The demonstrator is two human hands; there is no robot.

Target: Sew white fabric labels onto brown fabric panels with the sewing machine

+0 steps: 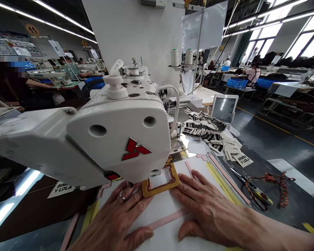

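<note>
Both hands lie palm down on a white sheet (159, 205) marked with pink strips of tape (170, 218). My left hand (120, 212) wears a ring; its fingers are spread flat, with the tips close under the sewing machine head (120, 132). Flat on the sheet's right part is my right hand (204, 205), fingers stretched forward and thumb apart. Between the hands sits a yellow-brown rectangular clamp frame (174, 178) with an open middle, and fingers of both hands are at its edges. The needle area is hidden behind the machine head.
Right of the sheet lie black labels (196, 130), white labels (243, 159) and scissors (258, 198) beside an orange-brown cord (282, 191). Behind them stands a control screen (223, 107). Another white label (61, 188) lies at left. Thread cones (174, 57) stand behind; other people work farther off.
</note>
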